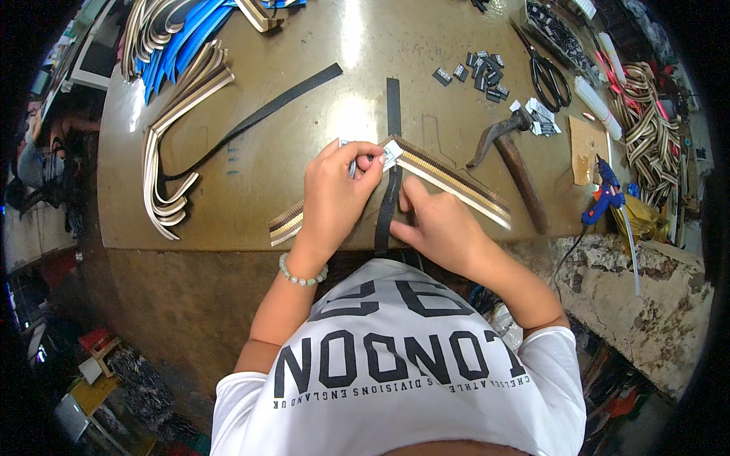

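Note:
My left hand (334, 190) is closed in a pinch on a small white label (392, 154) with dark print. The label lies over the bend of a striped strap (456, 182) in brown, tan and cream, which slopes down on both sides. A black strap (393, 106) runs from beyond that bend down over the table's near edge. Beside its lower part, my right hand (445, 228) has curled fingers, with the thumb against the black strap. The fingertips underneath are partly hidden. More white labels show behind my left fingers.
To the right lie a hammer (521, 182), black-handled scissors (549, 80), small black labels (487, 72), white labels (541, 118) and a blue glue gun (606, 199). Striped straps (156, 144) and a loose black strap (262, 114) lie left, blue strips (182, 45) far left.

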Action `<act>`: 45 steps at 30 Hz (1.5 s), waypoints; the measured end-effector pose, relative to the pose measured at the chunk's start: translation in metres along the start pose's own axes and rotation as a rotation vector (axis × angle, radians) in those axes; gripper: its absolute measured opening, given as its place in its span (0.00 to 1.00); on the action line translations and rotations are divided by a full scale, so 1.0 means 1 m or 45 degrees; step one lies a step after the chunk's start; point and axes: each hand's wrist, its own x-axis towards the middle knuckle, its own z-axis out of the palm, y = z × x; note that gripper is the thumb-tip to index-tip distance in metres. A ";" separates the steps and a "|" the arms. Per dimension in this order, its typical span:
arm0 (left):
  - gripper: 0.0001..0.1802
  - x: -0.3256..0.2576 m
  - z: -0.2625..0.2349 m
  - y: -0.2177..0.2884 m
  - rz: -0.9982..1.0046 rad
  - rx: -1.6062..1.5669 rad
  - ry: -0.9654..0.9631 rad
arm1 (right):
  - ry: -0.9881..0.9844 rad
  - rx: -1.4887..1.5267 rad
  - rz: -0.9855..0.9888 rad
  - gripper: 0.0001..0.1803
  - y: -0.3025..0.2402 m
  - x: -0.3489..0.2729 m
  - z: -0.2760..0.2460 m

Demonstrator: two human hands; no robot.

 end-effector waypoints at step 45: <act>0.14 -0.001 -0.010 0.013 0.168 0.124 -0.066 | 0.714 -0.479 0.490 0.23 0.088 -0.056 -0.049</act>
